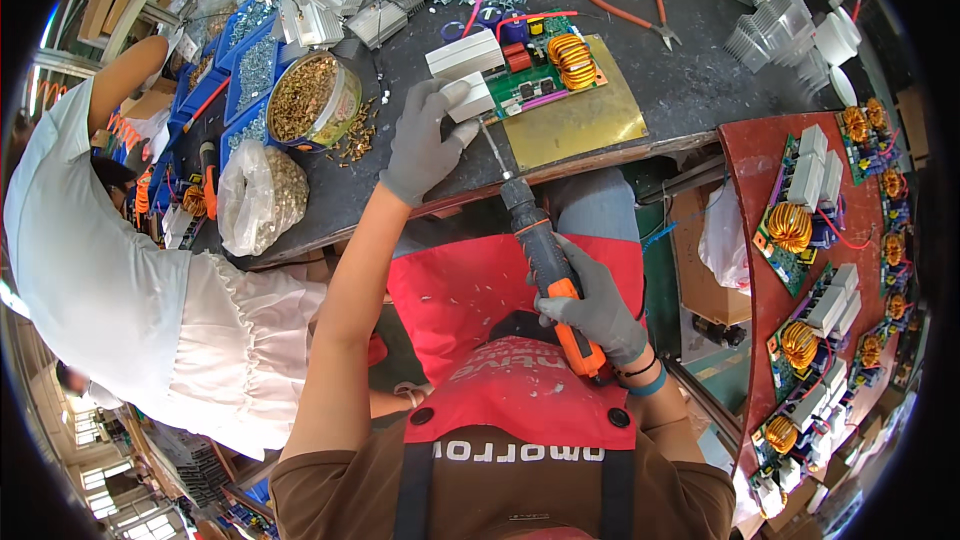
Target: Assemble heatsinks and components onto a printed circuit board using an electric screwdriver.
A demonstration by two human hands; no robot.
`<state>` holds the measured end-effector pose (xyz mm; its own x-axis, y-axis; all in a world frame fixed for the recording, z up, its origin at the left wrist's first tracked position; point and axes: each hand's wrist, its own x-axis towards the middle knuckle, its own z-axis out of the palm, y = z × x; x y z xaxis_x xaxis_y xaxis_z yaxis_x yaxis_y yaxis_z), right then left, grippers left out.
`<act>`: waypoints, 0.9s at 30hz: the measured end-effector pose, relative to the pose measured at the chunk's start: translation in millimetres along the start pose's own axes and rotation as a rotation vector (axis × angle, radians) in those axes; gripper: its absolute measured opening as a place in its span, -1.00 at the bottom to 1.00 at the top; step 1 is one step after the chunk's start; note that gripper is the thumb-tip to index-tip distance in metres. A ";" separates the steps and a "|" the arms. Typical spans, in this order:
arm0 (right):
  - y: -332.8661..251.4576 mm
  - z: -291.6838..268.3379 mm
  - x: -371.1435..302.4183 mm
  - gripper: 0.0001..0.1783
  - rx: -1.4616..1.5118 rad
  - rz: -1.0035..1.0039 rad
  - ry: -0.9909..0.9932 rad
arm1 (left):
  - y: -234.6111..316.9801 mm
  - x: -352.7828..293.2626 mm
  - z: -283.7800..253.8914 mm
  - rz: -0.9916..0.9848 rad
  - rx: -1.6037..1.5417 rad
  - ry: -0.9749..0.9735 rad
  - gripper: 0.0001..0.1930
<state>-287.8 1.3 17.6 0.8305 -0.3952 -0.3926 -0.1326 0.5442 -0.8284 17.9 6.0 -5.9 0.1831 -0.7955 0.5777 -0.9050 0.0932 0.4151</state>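
Observation:
My left hand [425, 145], in a grey glove, grips a silver aluminium heat sink [472, 97] at the near left end of a green circuit board [540, 90]. The board carries a large copper-wound coil [572, 62] and lies partly over a brass-coloured plate [580, 135] at the bench's front edge. In my gloved right hand [600, 308] is an orange and black electric screwdriver [545, 250]. Its long bit points up to the board's left corner, close to my left fingertips. Whether the tip touches a screw is too small to tell. A second heat sink [465, 55] stands behind the first.
Left on the bench are a tub of brass-coloured screws [305, 100], blue bins [250, 70] and a plastic bag of small parts [262, 198]. Red-handled pliers [650, 20] lie beyond the board. Finished-looking boards [800, 230] fill a red board at right. A co-worker [110, 210] stands left.

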 end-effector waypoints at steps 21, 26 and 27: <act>13.0 12.2 6.0 0.05 -0.346 -0.119 0.123 | -5.1 0.7 -1.0 0.021 -0.034 -0.022 -0.47; 4.9 13.4 8.0 0.01 -0.369 -0.113 0.110 | -7.7 2.1 -3.5 0.072 0.020 -0.026 -0.46; 3.2 13.8 8.5 0.01 -0.368 -0.113 0.110 | -8.0 1.9 -3.5 0.079 0.040 -0.030 -0.46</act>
<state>-273.6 9.9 17.1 0.7908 -0.5248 -0.3148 -0.2455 0.1992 -0.9487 26.9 5.8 -5.7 0.0997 -0.8043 0.5858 -0.9307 0.1328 0.3407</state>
